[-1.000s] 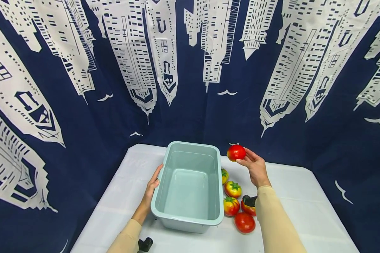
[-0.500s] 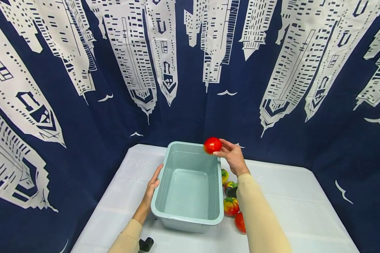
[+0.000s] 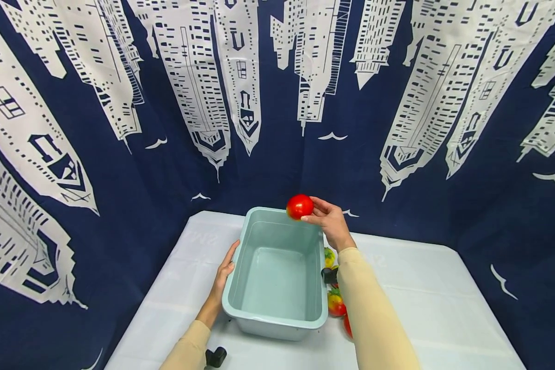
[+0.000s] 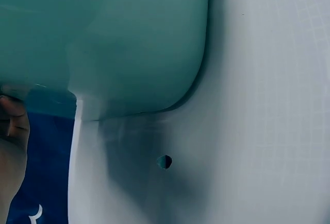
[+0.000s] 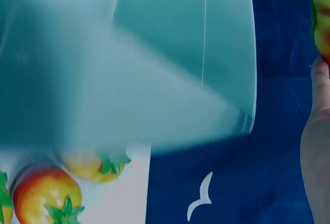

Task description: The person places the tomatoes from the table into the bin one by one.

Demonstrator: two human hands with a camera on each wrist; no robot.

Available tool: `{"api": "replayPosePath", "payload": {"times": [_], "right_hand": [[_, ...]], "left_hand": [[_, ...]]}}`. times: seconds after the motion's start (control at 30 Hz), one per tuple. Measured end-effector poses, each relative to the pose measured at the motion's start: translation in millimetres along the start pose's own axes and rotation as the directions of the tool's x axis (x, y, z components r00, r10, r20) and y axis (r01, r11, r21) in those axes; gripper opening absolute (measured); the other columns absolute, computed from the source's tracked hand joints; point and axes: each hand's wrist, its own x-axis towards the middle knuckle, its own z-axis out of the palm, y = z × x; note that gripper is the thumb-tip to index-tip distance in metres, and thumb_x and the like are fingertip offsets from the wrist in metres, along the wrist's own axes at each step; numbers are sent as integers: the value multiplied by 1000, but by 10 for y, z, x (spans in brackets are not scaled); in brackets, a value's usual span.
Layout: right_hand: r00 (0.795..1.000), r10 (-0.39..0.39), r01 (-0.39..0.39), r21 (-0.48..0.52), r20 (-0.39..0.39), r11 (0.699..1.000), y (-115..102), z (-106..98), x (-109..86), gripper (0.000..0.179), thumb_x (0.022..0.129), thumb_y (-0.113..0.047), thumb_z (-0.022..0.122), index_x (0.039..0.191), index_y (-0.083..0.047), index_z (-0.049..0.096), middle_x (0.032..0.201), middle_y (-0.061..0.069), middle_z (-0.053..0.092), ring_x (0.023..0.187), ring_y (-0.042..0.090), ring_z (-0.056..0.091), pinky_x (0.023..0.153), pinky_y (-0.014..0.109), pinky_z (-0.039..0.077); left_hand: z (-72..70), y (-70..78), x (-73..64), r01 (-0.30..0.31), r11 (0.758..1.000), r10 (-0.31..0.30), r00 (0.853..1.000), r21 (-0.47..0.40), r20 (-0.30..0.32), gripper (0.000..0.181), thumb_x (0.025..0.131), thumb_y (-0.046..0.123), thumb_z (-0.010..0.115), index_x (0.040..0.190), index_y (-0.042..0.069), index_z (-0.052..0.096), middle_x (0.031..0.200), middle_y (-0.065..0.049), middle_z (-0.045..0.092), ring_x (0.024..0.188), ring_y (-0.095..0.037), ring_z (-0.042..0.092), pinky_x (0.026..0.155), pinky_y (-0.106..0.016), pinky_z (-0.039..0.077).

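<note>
My right hand (image 3: 330, 223) pinches a red tomato (image 3: 299, 206) between thumb and fingers, above the far rim of a pale green plastic tub (image 3: 277, 325). In the right wrist view the tomato (image 5: 322, 23) shows its yellow-green underside and a bit of green leaf at the right edge. My left hand (image 3: 219, 282) holds the tub's left rim. Its curled fingers (image 4: 16, 118) show beneath the rim in the left wrist view. The tub stands upright, with nothing on its visible floor.
Several red-and-yellow tomatoes (image 3: 335, 304) with green leaves lie right of the tub, partly hidden by my right sleeve (image 3: 374, 313). All stand on a white-covered table (image 3: 421, 288). A navy cloth with white buildings (image 3: 277, 169) hangs behind it. Black wrist mounts (image 3: 216, 356) sit at the sleeves.
My right hand has carried the tomato left, from beyond the tub's right side to over its far rim, and slightly up. The left hand and tub have stayed put.
</note>
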Motion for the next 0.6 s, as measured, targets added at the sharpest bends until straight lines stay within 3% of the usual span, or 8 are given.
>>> {"api": "replayPosePath", "payload": {"times": [0.23,0.6], "right_hand": [[1000,12,-13,60,16,998,8,211,42,69,78,11,70,142,-4,47,144,17,51,132,27,51,92,21,50],[999,16,-18,38,46,999,31,468,67,68,77,8,73,140,-6,51,143,15,53,130,28,53,102,35,45]], "left_hand": [[35,39,-32,15,1000,-15,1000,-5,-4,60,97,14,22,157,13,12,165,-11,4,143,0,24,111,-15,24],[48,46,-34,15,1000,-15,1000,12,-8,58,100,18,22,157,15,12,165,-9,3,143,3,21,109,-11,23]]}}
